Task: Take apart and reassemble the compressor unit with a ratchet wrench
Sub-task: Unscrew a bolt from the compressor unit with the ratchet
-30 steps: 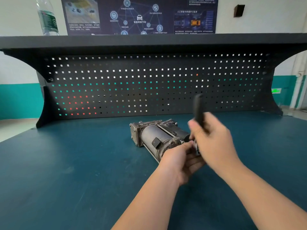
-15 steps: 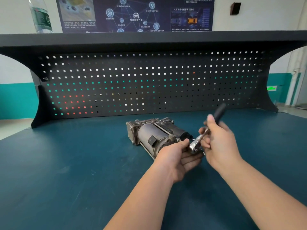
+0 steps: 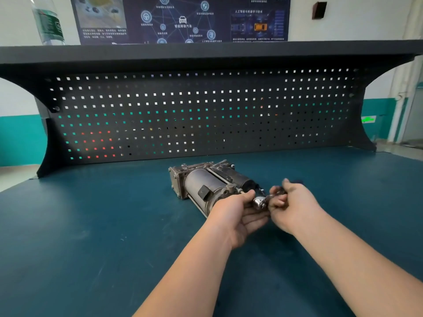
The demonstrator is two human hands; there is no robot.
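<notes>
A grey metal compressor unit [image 3: 201,181] lies on its side on the blue workbench [image 3: 91,225], its near end pointing toward me. My left hand [image 3: 235,211] grips that near end, thumb on top beside a small fitting. A ratchet wrench [image 3: 259,201] has its chrome head right at the compressor's near end, between my two hands. My right hand [image 3: 290,204] curls round the wrench's dark handle, which points to the right and is mostly hidden under the fingers.
A black pegboard [image 3: 206,115] with a shelf on top stands along the back of the bench. A clear water bottle [image 3: 48,21] stands on the shelf at the left. Bare blue bench surface lies on both sides of the compressor.
My right hand has swung the wrench handle down from nearly upright to low and rightward. The left hand has kept its grip on the compressor's near end.
</notes>
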